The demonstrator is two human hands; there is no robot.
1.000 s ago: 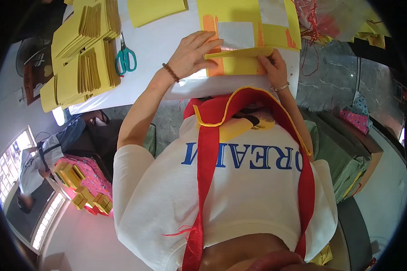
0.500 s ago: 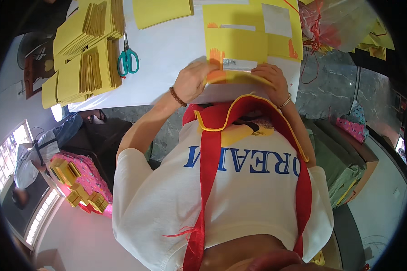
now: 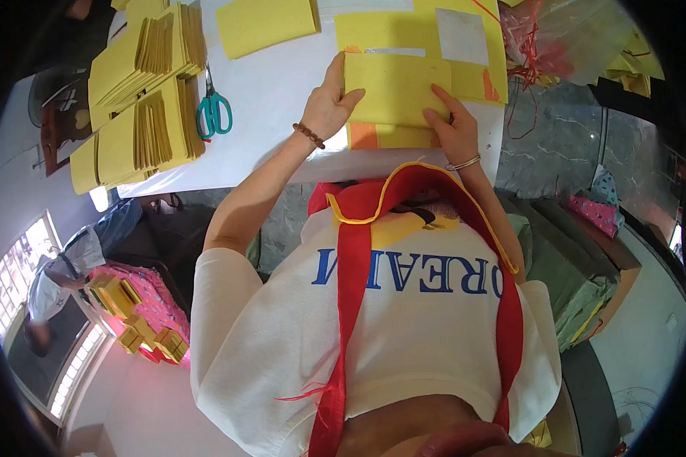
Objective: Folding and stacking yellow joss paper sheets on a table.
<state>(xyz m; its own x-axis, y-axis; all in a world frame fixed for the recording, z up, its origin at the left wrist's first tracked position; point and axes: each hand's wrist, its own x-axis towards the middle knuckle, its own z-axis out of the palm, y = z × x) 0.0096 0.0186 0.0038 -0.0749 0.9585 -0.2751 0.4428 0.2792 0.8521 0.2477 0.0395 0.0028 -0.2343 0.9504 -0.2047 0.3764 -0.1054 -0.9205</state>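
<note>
A yellow paper sheet [image 3: 396,87], folded over into a flat rectangle, lies in front of me at the table's near edge. My left hand [image 3: 330,105] grips its left side, thumb at the edge and fingers reaching up toward the far corner. On the right side my right hand [image 3: 456,128] holds it, with thumb and forefinger on top and the other fingers partly hidden. Below the fold, a yellow strip with an orange patch [image 3: 363,136] shows. Beyond it lie more yellow sheets [image 3: 381,30], with a silver-grey square [image 3: 463,36] and orange marks.
Stacks of folded yellow paper [image 3: 149,122] stand on the left of the white table [image 3: 274,91]. Teal-handled scissors [image 3: 214,114] lie beside them. A single yellow folded stack [image 3: 267,27] is farther back. At the far right sit a clear plastic bag [image 3: 572,42] and red string [image 3: 524,72].
The near edge of the paper, raised and curled before, now lies folded away from me and flat, covering the silver strip and orange patch. Both hands have moved to its sides.
</note>
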